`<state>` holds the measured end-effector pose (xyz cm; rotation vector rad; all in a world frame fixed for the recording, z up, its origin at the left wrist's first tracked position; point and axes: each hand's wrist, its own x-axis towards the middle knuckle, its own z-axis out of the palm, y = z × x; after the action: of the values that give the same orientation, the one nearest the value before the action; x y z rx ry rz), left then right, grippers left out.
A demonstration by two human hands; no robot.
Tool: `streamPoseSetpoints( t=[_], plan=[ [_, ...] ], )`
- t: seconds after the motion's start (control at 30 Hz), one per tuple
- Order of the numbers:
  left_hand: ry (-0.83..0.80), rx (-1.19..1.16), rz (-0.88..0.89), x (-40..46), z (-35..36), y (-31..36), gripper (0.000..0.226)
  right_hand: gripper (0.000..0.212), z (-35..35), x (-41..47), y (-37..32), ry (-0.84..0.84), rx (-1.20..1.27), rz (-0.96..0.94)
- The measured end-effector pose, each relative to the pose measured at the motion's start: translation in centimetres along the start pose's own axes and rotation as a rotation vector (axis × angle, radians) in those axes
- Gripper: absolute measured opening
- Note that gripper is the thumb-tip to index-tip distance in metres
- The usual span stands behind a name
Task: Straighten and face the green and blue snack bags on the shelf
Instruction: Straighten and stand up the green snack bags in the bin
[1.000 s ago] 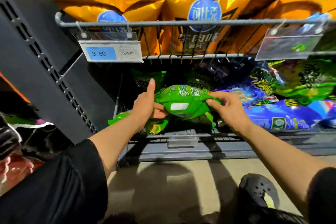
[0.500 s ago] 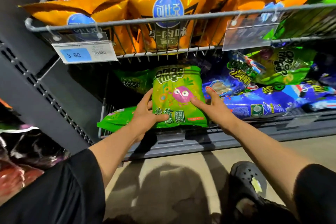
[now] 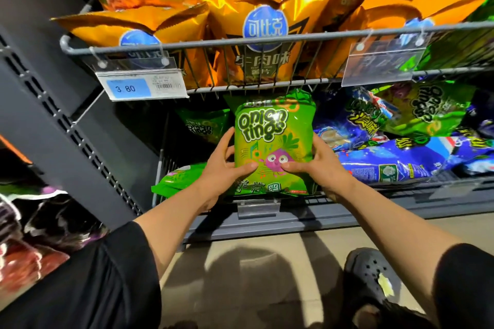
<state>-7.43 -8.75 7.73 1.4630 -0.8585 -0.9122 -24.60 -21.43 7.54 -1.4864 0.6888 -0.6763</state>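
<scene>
A green "Onion rings" bag (image 3: 272, 136) stands upright on the bottom shelf, its front facing me. My left hand (image 3: 222, 165) grips its left edge and my right hand (image 3: 318, 165) grips its right edge, thumbs on the front. Another green bag (image 3: 173, 181) lies flat at the shelf's left end, and one more green bag (image 3: 200, 128) sits behind in shadow. To the right, blue bags (image 3: 395, 163) lie flat and jumbled, with a green bag (image 3: 427, 112) tipped sideways on top of them.
A wire basket shelf (image 3: 240, 45) of orange chip bags (image 3: 263, 32) hangs just above, with a 3.80 price tag (image 3: 141, 87). A dark perforated upright (image 3: 66, 125) stands at left. The bottom shelf's front rail (image 3: 374, 205) and a black shoe (image 3: 374, 278) are below.
The green bag went from lying flat and turned away, to upright facing me. Both hands shifted from its ends to its lower sides. The camera came closer and tilted up.
</scene>
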Motion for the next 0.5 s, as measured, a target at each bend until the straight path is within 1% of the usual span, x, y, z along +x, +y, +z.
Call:
streamPoseSetpoints(
  t=[0.07, 0.17, 0.2, 0.3, 0.37, 0.4, 0.5],
  plan=[
    [0.045, 0.024, -0.023, 0.3, -0.4, 0.2, 0.079, 0.059, 0.0, 0.3, -0.2, -0.023, 0.025, 0.026],
    [0.088, 0.057, -0.05, 1.0, -1.0, 0.3, 0.068, 0.064, 0.0, 0.6, -0.5, -0.038, 0.104, 0.108],
    [0.087, 0.059, -0.059, 1.1, -1.1, 0.3, 0.067, 0.061, 0.0, 0.7, -0.5, -0.041, 0.103, 0.119],
    [0.078, 0.033, -0.075, 1.2, -1.1, 0.1, 0.061, 0.042, 0.0, 0.7, -0.6, -0.024, 0.081, 0.136],
    [0.075, 0.017, -0.075, 1.3, -1.0, 0.1, 0.057, 0.036, 0.1, 0.9, -0.6, 0.002, 0.082, 0.158],
    [0.074, 0.013, -0.071, 1.3, -1.0, 0.1, 0.056, 0.036, 0.1, 1.0, -0.6, 0.014, 0.086, 0.171],
    [0.081, 0.009, -0.059, 1.2, -1.5, 0.1, 0.057, 0.048, 0.5, 1.7, -0.7, 0.013, 0.091, 0.217]
  ],
)
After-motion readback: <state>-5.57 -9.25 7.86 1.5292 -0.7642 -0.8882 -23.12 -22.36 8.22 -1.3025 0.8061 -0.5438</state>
